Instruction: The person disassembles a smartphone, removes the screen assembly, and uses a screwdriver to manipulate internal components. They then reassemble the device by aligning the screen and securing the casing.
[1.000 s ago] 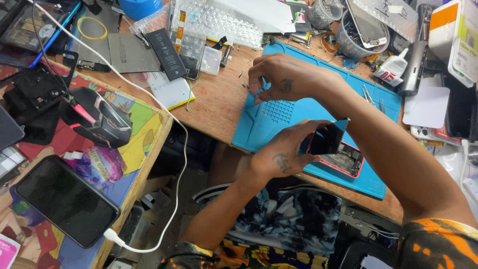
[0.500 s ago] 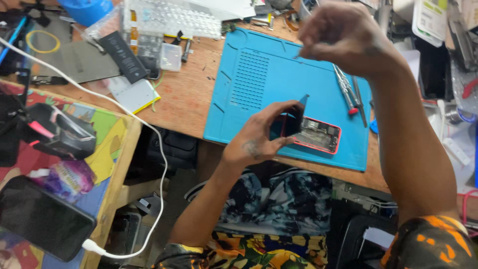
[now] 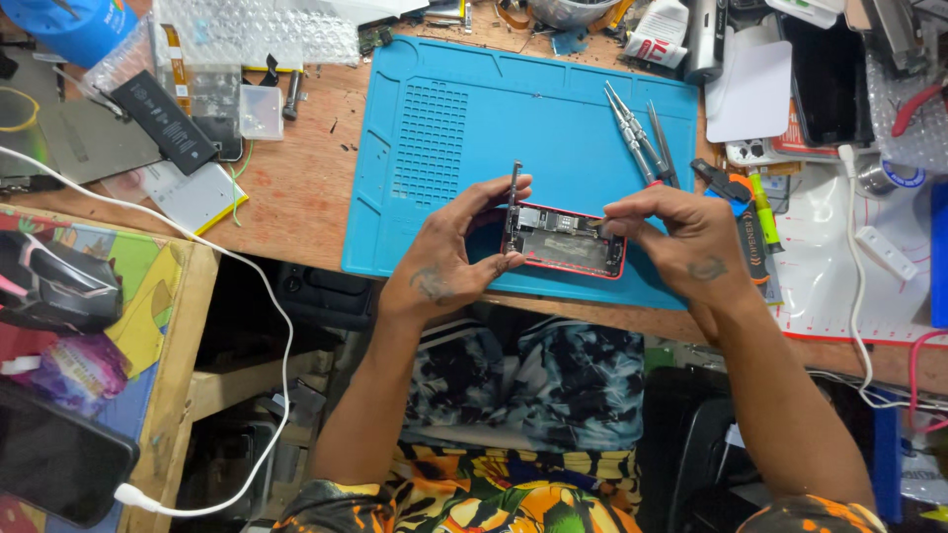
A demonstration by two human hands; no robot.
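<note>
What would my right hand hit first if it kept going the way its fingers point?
Probably the opened red phone: the right hand points left, fingertips already at its upper edge. Beyond it is the left hand.

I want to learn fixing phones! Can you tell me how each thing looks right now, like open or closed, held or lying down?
Phone: opened, insides showing, lying on mat.
Screen: lifted on edge, held by left hand.
Right hand: fingertips pinched at phone's top edge.
Tweezers: lying unused on mat.
Mat: flat on desk.
Black phone: plugged into white cable, screen dark.

Both hands on opened phone
</note>
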